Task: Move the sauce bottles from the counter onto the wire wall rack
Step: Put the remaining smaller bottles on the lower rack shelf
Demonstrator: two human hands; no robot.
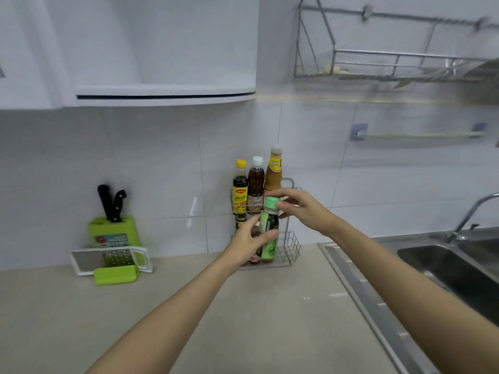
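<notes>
A beige counter [81, 314] is seen stretching across the lower frame, bordered on the right by a stainless sink [442, 268] with its faucet [469, 214]. High on the tiled wall a steel dish rack [378, 63] is mounted, blurred at its right end. At the wall's foot, right by the sink's edge, a two-tier wire rack [293, 247] is found. On its upper tier three sauce bottles are lined up upright: a dark yellow-capped bottle [240, 190], a white-capped brown bottle [256, 184] and a tall orange sauce bottle [273, 171] with a beige cap. Further bottles are glimpsed on the lower tier, mostly hidden. In front of the rack, a green-capped bottle [268, 233] with dark contents and a green label is held roughly upright, above the lower tier. Its body is clasped by the left hand [249, 242], thumb across the label, while its cap is pinched by the fingertips of the right hand [302, 211]. Off to the left, a green knife block [114, 230] holding two black-handled knives [112, 202] is noted, with a white-framed grater [110, 259] leaning before it and a green lidded box [116, 275] lying on the counter.
</notes>
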